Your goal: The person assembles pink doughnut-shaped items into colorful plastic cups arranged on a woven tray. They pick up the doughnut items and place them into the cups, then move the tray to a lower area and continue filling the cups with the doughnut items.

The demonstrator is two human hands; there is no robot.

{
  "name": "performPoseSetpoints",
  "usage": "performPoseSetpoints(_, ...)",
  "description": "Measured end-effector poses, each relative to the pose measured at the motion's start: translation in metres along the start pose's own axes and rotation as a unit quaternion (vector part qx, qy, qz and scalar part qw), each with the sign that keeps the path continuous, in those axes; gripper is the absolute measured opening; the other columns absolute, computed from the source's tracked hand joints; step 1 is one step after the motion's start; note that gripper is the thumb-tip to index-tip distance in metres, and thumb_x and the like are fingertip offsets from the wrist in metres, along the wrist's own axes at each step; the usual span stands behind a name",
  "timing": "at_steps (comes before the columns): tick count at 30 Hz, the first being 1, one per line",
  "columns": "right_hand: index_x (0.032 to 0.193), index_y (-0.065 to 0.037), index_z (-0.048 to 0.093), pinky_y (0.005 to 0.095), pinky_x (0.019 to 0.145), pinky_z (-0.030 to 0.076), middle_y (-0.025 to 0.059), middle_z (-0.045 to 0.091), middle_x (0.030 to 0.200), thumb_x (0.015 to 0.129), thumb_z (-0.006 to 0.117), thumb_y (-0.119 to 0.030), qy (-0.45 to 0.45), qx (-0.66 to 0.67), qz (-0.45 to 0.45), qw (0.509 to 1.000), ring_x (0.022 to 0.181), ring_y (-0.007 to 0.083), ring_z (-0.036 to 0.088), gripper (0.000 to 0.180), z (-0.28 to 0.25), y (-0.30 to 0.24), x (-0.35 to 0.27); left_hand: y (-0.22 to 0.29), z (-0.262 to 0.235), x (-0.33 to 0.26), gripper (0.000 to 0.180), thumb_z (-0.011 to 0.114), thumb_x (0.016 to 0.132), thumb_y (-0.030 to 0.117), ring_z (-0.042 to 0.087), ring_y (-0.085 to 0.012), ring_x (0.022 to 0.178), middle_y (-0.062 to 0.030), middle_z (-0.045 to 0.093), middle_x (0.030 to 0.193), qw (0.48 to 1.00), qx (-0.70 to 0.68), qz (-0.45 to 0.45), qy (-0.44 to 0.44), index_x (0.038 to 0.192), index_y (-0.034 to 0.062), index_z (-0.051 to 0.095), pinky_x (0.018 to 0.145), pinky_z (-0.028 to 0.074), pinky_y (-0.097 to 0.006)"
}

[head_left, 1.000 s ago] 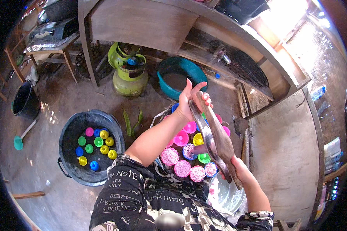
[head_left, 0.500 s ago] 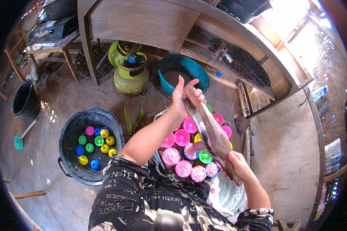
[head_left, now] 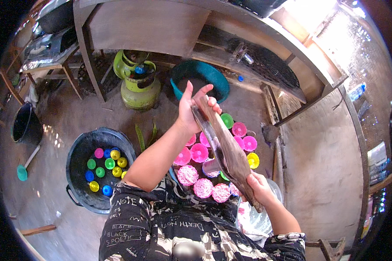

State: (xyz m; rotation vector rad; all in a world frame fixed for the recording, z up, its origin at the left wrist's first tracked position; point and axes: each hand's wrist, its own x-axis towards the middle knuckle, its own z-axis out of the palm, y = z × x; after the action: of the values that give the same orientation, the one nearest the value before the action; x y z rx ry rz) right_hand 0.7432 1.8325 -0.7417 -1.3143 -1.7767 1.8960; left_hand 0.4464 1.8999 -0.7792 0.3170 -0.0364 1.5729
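Note:
A long two-barred wooden hand press [head_left: 231, 152] slants across the middle, with a short cylinder [head_left: 211, 167] jutting from its left side over the moulds. My left hand [head_left: 192, 108] holds its far end, some fingers wrapped round the bars, thumb and forefinger sticking out. Around the near end my right hand [head_left: 261, 189] is closed. Below lie fluted plastic moulds: several pink ones [head_left: 199, 152], a green one [head_left: 226, 120] and a yellow one [head_left: 253, 160]. Nests of pink noodle-like strands [head_left: 203, 188] fill the nearer ones. The press hides part of the group.
At left stands a black tub [head_left: 74, 158] with coloured moulds inside. A teal basin [head_left: 222, 87] and a green gas cylinder [head_left: 139, 93] are ahead, by a wooden bench [head_left: 143, 32]. A pale basin [head_left: 274, 195] with pinkish-white stuff sits beside my right forearm.
The view has shifted slightly, so the moulds, press and hands appear further left. Both hands keep their grip on the press. The yellow mould right of the press shows more fully.

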Motion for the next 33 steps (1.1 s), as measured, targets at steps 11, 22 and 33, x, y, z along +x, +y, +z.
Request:
performPoseSetpoints(11,0.105,-0.001,0.054,0.0256,0.053,0.048,0.0067,0.061,0.079,0.082,0.039,-0.072,-0.043,0.043,-0.035,0.998,0.062,0.0128,0.059,0.076,-0.037,-0.015,-0.034,-0.017,0.076,0.036,0.064,0.028,0.092,0.058,0.057,-0.0291,0.080,-0.0067,0.054,0.070,0.988,-0.048,-0.030,-0.146,0.128,0.0094,0.049,0.085,0.046,-0.047)
performPoseSetpoints(22,0.079,0.001,0.063,0.0310,0.052,0.049,0.0091,0.062,0.063,0.094,0.029,-0.059,0.067,-0.045,0.101,0.992,0.054,0.0185,0.062,0.070,-0.089,0.024,-0.058,-0.105,0.034,0.048,0.056,0.035,0.088,0.060,0.048,-0.0211,0.053,-0.0023,0.043,0.054,0.997,-0.004,-0.053,0.062,0.102,0.0111,0.058,0.064,0.044,-0.041)
performPoseSetpoints(33,0.081,-0.002,0.062,0.0279,0.041,0.044,0.0048,0.058,0.058,0.093,0.041,-0.052,0.095,-0.031,0.057,0.993,0.046,0.0139,0.057,0.056,-0.075,0.037,-0.042,-0.100,0.029,0.049,0.059,0.038,0.086,0.064,0.040,-0.0153,0.042,0.0014,0.035,0.047,0.989,0.036,-0.007,0.142,0.094,0.0086,0.056,0.051,0.040,-0.036)
